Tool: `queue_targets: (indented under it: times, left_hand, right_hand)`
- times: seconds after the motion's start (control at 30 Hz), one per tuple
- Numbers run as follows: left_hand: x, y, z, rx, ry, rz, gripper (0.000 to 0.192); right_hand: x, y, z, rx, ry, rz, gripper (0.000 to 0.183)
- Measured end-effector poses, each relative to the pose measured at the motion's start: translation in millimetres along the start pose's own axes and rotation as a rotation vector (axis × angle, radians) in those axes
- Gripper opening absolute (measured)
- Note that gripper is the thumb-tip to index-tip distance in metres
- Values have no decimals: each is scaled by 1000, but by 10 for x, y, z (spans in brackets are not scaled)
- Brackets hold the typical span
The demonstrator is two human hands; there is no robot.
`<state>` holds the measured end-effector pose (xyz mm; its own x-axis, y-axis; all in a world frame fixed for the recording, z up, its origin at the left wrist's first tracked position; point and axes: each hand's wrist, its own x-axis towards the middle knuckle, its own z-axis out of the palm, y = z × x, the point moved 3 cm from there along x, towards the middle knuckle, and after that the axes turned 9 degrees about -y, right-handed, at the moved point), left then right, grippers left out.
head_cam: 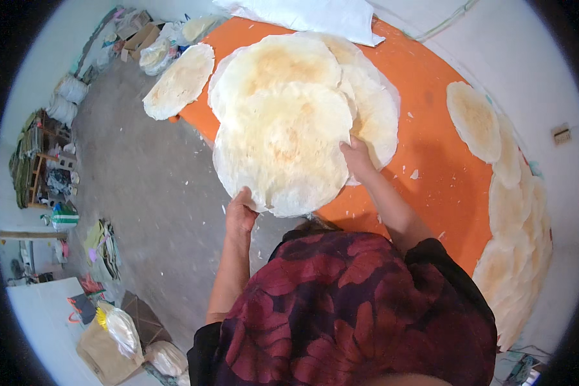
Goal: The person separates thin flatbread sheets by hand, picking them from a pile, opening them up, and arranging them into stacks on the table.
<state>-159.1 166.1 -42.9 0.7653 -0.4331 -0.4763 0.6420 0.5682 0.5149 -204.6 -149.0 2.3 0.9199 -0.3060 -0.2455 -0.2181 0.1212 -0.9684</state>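
Before me, a large round, thin flatbread (284, 149) is gripped at its edge by both hands. My left hand (242, 211) pinches its lower left rim, thumb on top, over the grey floor. My right hand (357, 157) grips the right rim with its thumb on top. Beneath and behind it, other big flatbreads (289, 60) overlap on the orange surface (429, 159); another flatbread (376, 111) shows beyond my right hand. The fingers under the bread are hidden.
A single flatbread (181, 82) overhangs the orange surface's left corner. More flatbreads (516, 227) lie overlapped along the right wall. A white sack (309, 17) rests at the far edge. Bags, a cardboard box (142, 41) and bundles line the left side of the concrete floor (144, 169).
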Motion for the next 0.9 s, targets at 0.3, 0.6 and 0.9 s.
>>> queue_targets:
  times: [0.3, 0.6, 0.9]
  left_hand:
    - [-70, -89, 1134, 482, -67, -25, 34]
    - [292, -156, 1430, 541, -353, -296, 18]
    - [440, 49, 909, 573, -451, -499, 14]
  right_hand:
    - [406, -1498, -565, -550, 209, -324, 38]
    - [34, -3499, 340, -1412, 274, -1060, 27]
    - [805, -1093, 161, -1443, 109, -383, 46]
